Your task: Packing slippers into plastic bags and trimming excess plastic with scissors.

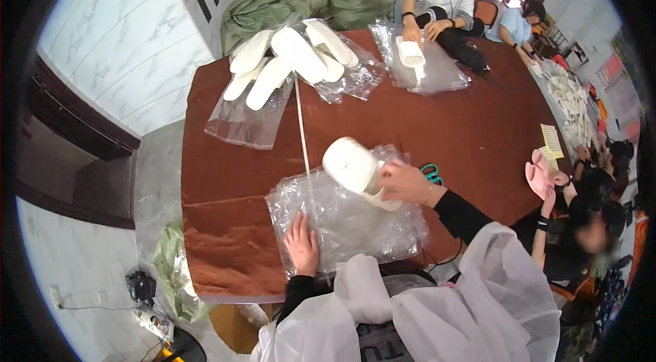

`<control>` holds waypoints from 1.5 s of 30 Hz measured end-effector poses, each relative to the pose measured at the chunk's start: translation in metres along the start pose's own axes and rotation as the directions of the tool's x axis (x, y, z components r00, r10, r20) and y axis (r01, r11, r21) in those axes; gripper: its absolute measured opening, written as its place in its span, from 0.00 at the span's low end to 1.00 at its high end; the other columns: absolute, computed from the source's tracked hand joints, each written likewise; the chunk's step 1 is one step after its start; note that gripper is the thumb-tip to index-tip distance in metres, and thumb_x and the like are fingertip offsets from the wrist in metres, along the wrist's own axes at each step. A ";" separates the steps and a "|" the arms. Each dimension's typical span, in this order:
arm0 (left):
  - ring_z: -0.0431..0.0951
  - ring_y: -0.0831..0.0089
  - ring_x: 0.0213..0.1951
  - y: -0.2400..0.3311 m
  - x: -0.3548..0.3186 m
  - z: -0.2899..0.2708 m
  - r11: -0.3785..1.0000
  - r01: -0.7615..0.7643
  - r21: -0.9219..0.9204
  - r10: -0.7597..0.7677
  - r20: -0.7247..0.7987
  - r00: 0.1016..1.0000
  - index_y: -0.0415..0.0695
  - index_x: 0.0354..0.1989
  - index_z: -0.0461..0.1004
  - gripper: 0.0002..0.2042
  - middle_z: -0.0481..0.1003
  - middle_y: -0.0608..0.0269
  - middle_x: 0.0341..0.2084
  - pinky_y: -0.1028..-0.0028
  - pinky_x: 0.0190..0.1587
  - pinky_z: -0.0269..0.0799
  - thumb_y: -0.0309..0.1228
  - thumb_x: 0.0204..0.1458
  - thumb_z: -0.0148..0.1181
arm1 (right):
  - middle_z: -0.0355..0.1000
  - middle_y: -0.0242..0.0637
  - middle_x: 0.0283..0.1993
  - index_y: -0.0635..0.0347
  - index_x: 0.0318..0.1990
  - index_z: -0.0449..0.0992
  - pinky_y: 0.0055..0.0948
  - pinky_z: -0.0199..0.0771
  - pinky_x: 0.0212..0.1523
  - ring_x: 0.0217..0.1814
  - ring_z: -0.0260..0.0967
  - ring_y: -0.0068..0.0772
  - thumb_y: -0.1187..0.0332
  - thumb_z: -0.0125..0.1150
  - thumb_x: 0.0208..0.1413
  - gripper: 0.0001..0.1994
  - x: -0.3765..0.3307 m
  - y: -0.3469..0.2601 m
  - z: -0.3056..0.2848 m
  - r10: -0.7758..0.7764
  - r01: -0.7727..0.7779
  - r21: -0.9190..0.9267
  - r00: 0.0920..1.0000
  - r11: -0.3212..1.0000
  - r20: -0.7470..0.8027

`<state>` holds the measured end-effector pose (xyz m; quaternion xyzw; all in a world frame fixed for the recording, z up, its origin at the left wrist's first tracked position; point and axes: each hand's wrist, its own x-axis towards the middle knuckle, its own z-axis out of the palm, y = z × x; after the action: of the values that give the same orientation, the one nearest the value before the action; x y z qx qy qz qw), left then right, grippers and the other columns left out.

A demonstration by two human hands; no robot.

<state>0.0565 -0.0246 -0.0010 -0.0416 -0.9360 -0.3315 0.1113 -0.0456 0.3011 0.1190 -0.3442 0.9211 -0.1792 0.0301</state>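
L hand point(301, 246): palm down on clear bags point(348, 239), fingers extended, slightly spread, gripping nothing. R hand point(406, 184): fingers bent around near end of white slipper point(347, 165) (single or pr., can't tell), tilted over far part of bags; contact w/ bags unclear. Scissors point(432, 174), teal-handled, just R of R hand, on brown table point(232, 191). Far L: white slipper pile point(295, 54) w/ clear plastic.

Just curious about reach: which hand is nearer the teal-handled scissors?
Right: the right hand is just left of the scissors; the left hand lies farther left, on clear plastic bags.
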 end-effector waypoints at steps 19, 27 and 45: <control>0.61 0.58 0.63 0.005 0.001 0.005 0.980 -0.029 0.197 0.025 0.026 0.999 0.46 0.56 0.68 0.20 0.65 0.59 0.61 0.53 0.63 0.52 0.33 0.54 0.56 | 0.72 0.43 0.47 0.55 0.46 0.74 0.41 0.71 0.50 0.51 0.69 0.47 0.63 0.58 0.55 0.13 -0.019 0.152 -0.130 0.364 -0.503 -0.278 0.828 0.818 -0.425; 0.61 0.60 0.64 0.007 0.009 0.006 0.973 0.042 0.227 -0.056 0.057 0.997 0.47 0.56 0.68 0.20 0.63 0.61 0.62 0.54 0.63 0.52 0.34 0.54 0.55 | 0.72 0.40 0.47 0.58 0.47 0.74 0.40 0.71 0.52 0.52 0.69 0.46 0.64 0.59 0.53 0.14 0.174 0.159 -0.025 0.183 -0.209 -0.367 0.977 0.906 -0.107; 0.59 0.61 0.65 0.005 0.004 -0.010 0.973 0.101 0.205 -0.127 0.119 0.985 0.47 0.57 0.68 0.21 0.63 0.60 0.62 0.54 0.64 0.53 0.34 0.54 0.56 | 0.67 0.49 0.43 0.64 0.41 0.71 0.43 0.64 0.53 0.50 0.65 0.51 0.75 0.55 0.52 0.09 0.295 0.140 -0.023 0.155 -0.255 -0.103 0.812 0.962 -0.563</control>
<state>0.0556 -0.0272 0.0105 0.0018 -0.9705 -0.2388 0.0337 -0.3608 0.2156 0.1112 -0.1780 0.9345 -0.1855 -0.2463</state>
